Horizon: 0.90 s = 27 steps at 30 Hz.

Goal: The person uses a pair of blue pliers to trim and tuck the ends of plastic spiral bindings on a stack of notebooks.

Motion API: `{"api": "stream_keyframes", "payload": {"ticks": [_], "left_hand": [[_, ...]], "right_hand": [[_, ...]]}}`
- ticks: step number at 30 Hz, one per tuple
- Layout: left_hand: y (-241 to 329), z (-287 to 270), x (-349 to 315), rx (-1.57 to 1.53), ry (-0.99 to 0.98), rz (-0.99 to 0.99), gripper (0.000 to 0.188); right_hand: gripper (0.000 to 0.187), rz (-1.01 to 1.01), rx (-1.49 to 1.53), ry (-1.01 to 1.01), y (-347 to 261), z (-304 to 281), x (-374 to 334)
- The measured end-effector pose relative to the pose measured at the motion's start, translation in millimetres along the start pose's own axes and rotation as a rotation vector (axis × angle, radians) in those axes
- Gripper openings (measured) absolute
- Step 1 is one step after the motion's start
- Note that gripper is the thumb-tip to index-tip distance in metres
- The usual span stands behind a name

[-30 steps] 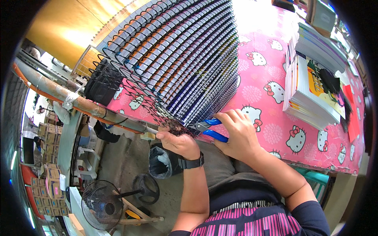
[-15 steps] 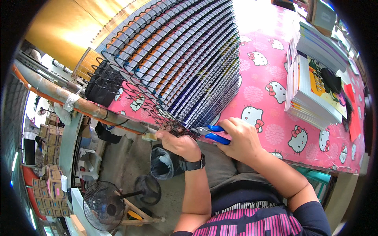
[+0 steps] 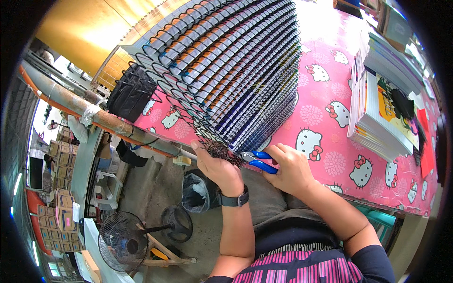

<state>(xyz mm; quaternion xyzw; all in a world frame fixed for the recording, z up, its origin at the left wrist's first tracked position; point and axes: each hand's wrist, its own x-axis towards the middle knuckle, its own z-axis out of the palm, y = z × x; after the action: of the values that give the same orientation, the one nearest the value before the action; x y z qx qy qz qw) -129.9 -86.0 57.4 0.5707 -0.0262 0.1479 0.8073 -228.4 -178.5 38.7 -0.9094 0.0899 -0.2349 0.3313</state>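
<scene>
Blue-handled cutters (image 3: 262, 165) at the near corner of a coil-bound book stack (image 3: 236, 85).
The right hand (image 3: 293, 170) grips the cutters, their tips among the black coil ends (image 3: 218, 148) at the near edge of the pink-covered table (image 3: 315, 121); the left hand (image 3: 219, 170) cups those ends, though I can't tell how tightly. Unbound-looking books (image 3: 382, 132) sit farther right.

Head cam, L of pair, wide fisheye: looks down from abv. at nearby hands (image 3: 291, 170), w/ tabletop (image 3: 340, 141) beyond.
</scene>
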Motion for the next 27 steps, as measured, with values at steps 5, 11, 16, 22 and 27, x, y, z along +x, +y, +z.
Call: {"api": "stream_keyframes", "payload": {"ticks": [5, 11, 16, 22, 27], "left_hand": [[-9.1, -5.0, 0.2, 0.025, 0.004, 0.021, 0.057], [-35.3, -14.7, -16.8, 0.256, 0.002, 0.318, 0.055], [-45.1, -11.8, -14.4, 0.260, 0.066, 0.368, 0.061], [-36.4, -9.9, -15.2, 0.292, 0.089, 0.346, 0.064], [-38.5, -11.2, -16.3, 0.345, 0.066, 0.411, 0.063]], "right_hand": [[0.030, 0.038, 0.100, -0.061, 5.5, 4.8, 1.3], [0.024, 0.126, 0.177, -0.078, 1.1, 7.1, 0.2], [0.028, 0.176, 0.212, -0.064, -6.1, 16.5, -5.8], [0.030, 0.264, 0.198, -0.242, -21.6, 6.4, -12.9], [0.031, 0.323, 0.455, -0.388, -18.6, 8.0, -23.5]]}}
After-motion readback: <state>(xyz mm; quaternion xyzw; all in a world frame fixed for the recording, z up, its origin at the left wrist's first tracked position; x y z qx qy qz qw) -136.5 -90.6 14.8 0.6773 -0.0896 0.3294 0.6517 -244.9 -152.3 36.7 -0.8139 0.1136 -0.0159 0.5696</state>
